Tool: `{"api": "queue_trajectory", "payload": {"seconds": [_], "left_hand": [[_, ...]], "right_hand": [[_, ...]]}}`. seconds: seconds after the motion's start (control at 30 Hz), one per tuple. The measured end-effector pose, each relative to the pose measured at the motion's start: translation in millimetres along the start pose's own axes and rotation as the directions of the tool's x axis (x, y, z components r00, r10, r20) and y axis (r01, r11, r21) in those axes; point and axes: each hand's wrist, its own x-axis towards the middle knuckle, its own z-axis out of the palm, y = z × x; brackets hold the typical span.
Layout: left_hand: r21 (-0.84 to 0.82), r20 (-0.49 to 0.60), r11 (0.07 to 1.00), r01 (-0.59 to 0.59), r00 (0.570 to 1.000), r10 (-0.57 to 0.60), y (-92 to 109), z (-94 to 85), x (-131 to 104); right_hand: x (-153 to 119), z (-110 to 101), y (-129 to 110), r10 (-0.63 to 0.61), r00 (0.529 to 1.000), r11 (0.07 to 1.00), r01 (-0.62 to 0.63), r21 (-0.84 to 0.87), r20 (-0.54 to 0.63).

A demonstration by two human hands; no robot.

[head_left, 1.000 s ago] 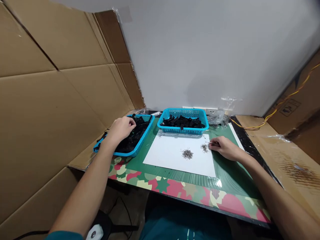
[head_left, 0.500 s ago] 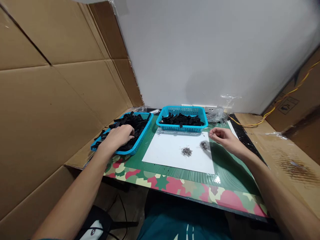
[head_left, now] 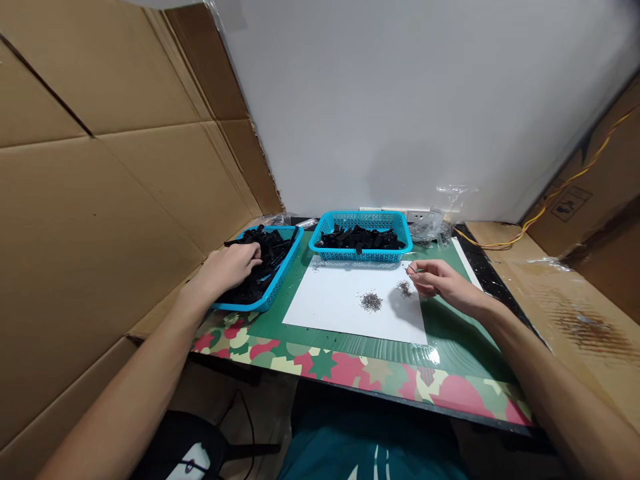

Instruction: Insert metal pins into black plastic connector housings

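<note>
My left hand (head_left: pixel 231 268) reaches into the left blue basket (head_left: pixel 270 300), over a heap of black strip-like pieces (head_left: pixel 270 250). Its fingers are closed and curled down, and what they grip among the pieces is hidden. Over the right edge of the white sheet (head_left: pixel 345 320), my right hand (head_left: pixel 434 279) pinches something thin and dark, too small to name. Two little piles of fine metal bits lie on the sheet: a larger pile (head_left: pixel 371 302) near the middle and a smaller pile (head_left: pixel 405 289) just left of my right hand.
A second blue basket (head_left: pixel 360 255) with more black pieces stands behind the sheet. Clear plastic wrap (head_left: pixel 430 227) and a socket strip lie along the wall. Cardboard (head_left: pixel 125 200) walls off the left side, and yellow wires (head_left: pixel 535 230) hang at the right.
My right hand has moved slightly left, over the sheet's edge near the smaller pile. My left hand has shifted a little left and up within the basket. The view has moved slightly.
</note>
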Motion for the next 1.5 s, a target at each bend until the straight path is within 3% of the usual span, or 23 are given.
{"api": "queue_trajectory", "payload": {"seconds": [0.13,0.23,0.3,0.47,0.6,0.7,0.87,1.03,1.23,1.5], "left_hand": [[-0.187,-0.153,0.980,0.070,0.983,-0.100,2,-3.0,-6],[-0.470,-0.335,0.880,-0.067,0.936,-0.108,21,-4.8,-16],[-0.579,-0.389,0.794,-0.186,0.919,-0.068,43,-4.7,-29],[-0.799,-0.320,0.504,-0.327,0.942,0.103,123,5.9,-70],[-0.945,-0.234,0.188,-0.266,0.956,0.179,177,20.8,-90],[-0.977,-0.210,0.006,-0.214,0.965,0.157,200,28.6,-93],[-0.977,-0.202,-0.089,-0.195,0.976,0.077,216,33.1,-95],[-0.963,-0.062,-0.271,-0.001,0.974,0.218,232,33.8,-104],[-0.965,-0.042,-0.259,0.030,0.963,0.266,241,35.2,-112],[-0.957,-0.079,-0.285,-0.053,0.994,0.080,250,42.4,-106]], "right_hand": [[0,2,1,-0.015,0.999,1.000,0.015,-0.013,0.029],[0,6,2,-0.013,0.999,1.000,0.013,-0.016,0.046],[0,11,1,-0.014,0.998,0.999,0.016,-0.037,0.061],[-2,32,-5,-0.009,0.992,0.984,0.031,-0.177,0.123],[-4,49,-5,0.019,0.987,0.981,0.012,-0.191,0.159],[-5,55,-3,0.020,0.988,0.982,0.009,-0.186,0.152],[-5,53,0,-0.033,0.997,0.970,0.050,-0.237,0.074],[-7,58,-5,-0.075,0.996,0.944,0.088,-0.317,0.055],[-9,64,-7,-0.046,0.995,0.933,0.076,-0.353,0.094],[-4,69,4,-0.135,0.991,0.924,0.118,-0.363,-0.020]]}}
